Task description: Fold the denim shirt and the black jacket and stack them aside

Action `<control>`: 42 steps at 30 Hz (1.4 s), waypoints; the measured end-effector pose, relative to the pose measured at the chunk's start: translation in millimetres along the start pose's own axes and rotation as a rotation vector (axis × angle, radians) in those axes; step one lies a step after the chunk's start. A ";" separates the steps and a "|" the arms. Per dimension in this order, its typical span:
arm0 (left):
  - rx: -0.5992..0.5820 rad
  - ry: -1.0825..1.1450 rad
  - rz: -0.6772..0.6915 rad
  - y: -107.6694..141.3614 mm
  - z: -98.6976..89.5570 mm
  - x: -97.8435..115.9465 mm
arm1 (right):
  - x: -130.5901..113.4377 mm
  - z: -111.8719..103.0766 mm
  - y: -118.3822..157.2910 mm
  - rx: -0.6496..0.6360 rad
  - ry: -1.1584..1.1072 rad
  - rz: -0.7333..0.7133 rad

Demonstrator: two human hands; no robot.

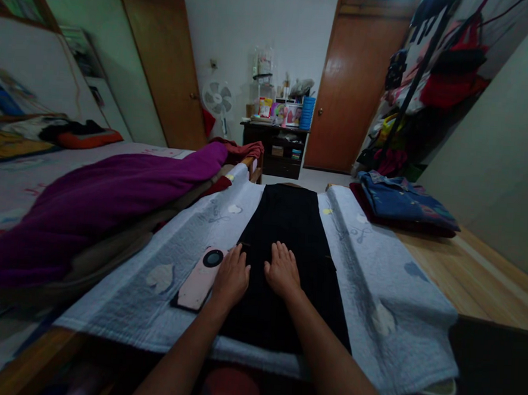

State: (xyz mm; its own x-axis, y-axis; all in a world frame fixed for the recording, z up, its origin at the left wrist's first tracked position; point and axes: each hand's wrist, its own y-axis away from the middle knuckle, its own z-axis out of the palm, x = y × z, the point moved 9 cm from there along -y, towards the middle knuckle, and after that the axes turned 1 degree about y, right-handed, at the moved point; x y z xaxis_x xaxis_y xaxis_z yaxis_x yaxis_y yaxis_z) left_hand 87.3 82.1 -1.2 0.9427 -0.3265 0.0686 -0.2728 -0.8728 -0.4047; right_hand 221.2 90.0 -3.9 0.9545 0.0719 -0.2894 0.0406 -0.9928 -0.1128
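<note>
A black garment [289, 223] lies spread flat on a pale blue-grey quilted cloth [366, 275] in front of me. My left hand [232, 274] rests palm down on the garment's left edge, fingers stretched forward. Beside that hand lies a pink phone [196, 286] with a round black camera patch. On the middle of the garment, my right hand [283, 268] is palm down with its fingers extended. Neither hand grips anything. The garment's exact kind cannot be made out.
To the left, a purple cloth [125, 189] is heaped on a bed. Folded denim clothing [407, 200] sits on a wooden surface [478, 276] at right. A white fan [217, 98] and a dark cabinet [273, 153] stand at the back. Clothes hang on the right.
</note>
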 end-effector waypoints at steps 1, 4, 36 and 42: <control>-0.011 0.006 0.021 0.4 4.6 0.2 | -0.1 0.1 0.1 -0.001 0.002 0.000; -0.029 0.014 0.044 1.2 13.3 -1.2 | -0.8 -0.1 0.5 -0.004 0.012 -0.001; 0.004 0.179 -0.019 -19.3 -26.7 3.9 | -0.9 -0.7 0.1 -0.023 0.013 0.009; -0.119 0.167 0.070 -44.8 3.1 16.2 | -1.0 -0.6 0.1 -0.015 0.020 0.003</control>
State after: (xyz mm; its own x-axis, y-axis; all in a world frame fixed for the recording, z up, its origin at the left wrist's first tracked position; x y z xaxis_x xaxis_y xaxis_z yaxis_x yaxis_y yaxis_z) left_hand 115.4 117.0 15.2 0.8784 -0.4346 0.1987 -0.3664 -0.8794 -0.3039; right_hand 220.4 89.8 -3.1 0.9602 0.0675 -0.2710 0.0424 -0.9943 -0.0975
